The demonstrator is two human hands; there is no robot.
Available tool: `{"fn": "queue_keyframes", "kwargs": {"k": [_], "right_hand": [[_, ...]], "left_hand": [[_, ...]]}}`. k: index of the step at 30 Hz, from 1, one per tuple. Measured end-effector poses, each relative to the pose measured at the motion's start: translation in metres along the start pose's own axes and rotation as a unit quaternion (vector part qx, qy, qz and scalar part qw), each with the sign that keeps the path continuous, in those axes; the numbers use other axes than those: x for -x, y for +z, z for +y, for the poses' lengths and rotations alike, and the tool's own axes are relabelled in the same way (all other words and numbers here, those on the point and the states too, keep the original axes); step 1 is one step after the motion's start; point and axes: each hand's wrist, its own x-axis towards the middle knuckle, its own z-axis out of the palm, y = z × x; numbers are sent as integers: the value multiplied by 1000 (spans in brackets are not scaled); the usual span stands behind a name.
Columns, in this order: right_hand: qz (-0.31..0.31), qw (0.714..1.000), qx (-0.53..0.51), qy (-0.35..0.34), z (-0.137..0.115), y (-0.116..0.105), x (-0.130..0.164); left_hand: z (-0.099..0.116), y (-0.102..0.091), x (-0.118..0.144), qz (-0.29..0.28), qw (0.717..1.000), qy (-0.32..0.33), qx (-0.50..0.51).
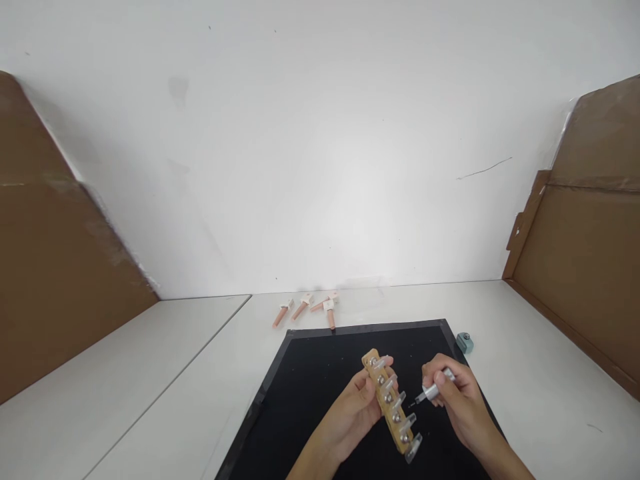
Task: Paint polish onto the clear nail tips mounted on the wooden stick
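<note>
A narrow wooden stand (386,393) slants over the black mat, with several round silver studs along it. Clear false nail tips (409,423) jut from the studs toward the right. My left hand (356,408) is closed around the stand's left side, thumb near its upper part. In my right hand (459,395) is a nail polish brush (434,389) with a silver handle, pinched between thumb and fingers. Its dark tip points left toward the nail tips, apart from them. Behind my right hand, a small blue-green bottle (465,343) with a dark opening stands beside the mat.
The black mat (320,373) lies on the white table (220,387). Several pink-and-white pieces (303,307) lie beyond its far edge. A white wall (320,167) rises behind, with cardboard panels at left (60,247) and right (585,247).
</note>
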Motion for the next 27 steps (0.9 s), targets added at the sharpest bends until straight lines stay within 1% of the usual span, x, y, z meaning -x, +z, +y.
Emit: {"fn": "queue_keyframes", "kwargs": {"k": [12, 16, 22, 25, 27], "right_hand": [[-7, 1000, 0, -7, 15, -11, 2], [-12, 998, 43, -41, 9, -10, 3], [-38, 990, 106, -85, -2, -4, 0], [-53, 986, 128, -96, -4, -3, -1], [-52, 984, 146, -92, -5, -3, -2]], "left_hand": [[-4, -2, -5, 16, 1000, -16, -15], [-3, 1, -6, 11, 1000, -18, -21], [-3, 3, -7, 4, 999, -19, -36], [-4, 1, -9, 6, 999, -23, -41], [-4, 0, -10, 4, 999, -24, -36]]}}
